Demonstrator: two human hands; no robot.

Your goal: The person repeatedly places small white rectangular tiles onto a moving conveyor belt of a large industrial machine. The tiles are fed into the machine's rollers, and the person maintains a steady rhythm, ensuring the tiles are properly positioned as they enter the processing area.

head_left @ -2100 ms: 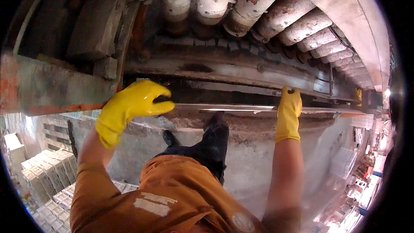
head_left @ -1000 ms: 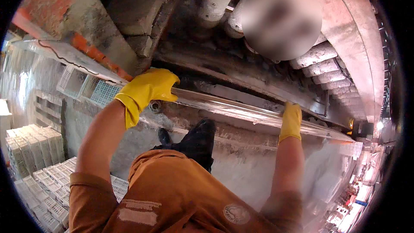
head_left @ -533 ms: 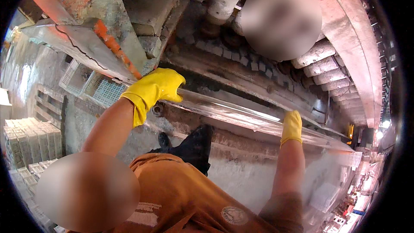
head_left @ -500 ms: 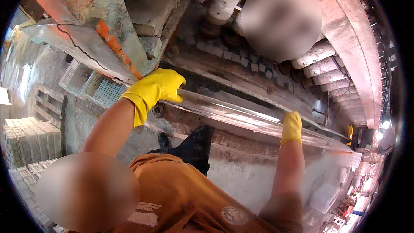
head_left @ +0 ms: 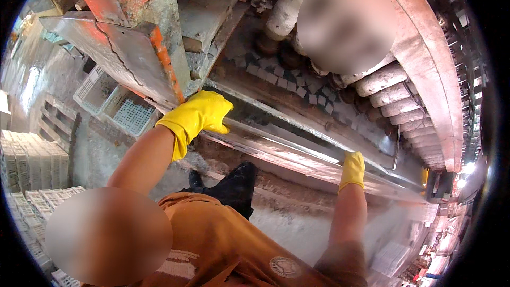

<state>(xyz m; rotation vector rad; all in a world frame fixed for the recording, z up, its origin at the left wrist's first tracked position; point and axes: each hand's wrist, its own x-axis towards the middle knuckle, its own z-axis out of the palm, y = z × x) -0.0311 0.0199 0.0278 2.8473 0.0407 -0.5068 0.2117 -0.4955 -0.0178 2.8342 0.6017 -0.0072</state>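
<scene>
Both my hands wear yellow rubber gloves. My left hand (head_left: pixel 199 118) is closed over the near end of a long, shiny metal rail (head_left: pixel 276 141) along the machine's side, its fingers curled and the thumb showing. Farther along to the right, my right hand (head_left: pixel 353 170) is closed over the same rail; its fingertips are hidden. Behind the rail runs a dark channel (head_left: pixel 255 110). Past that, many small pale square pieces (head_left: pixel 271 77) lie in rows inside the machine.
Thick rollers (head_left: pixel 385 95) line the machine's far side under a curved beam (head_left: pixel 433 64). An orange-edged steel frame (head_left: pixel 127 53) stands at left. White plastic baskets (head_left: pixel 132 112), a wooden pallet (head_left: pixel 57 122) and stacked white crates (head_left: pixel 34 159) are on the floor.
The view has turned slightly, so the machine, rail and hands appear shifted and more of the square pieces show. Both hands keep their hold on the rail.
</scene>
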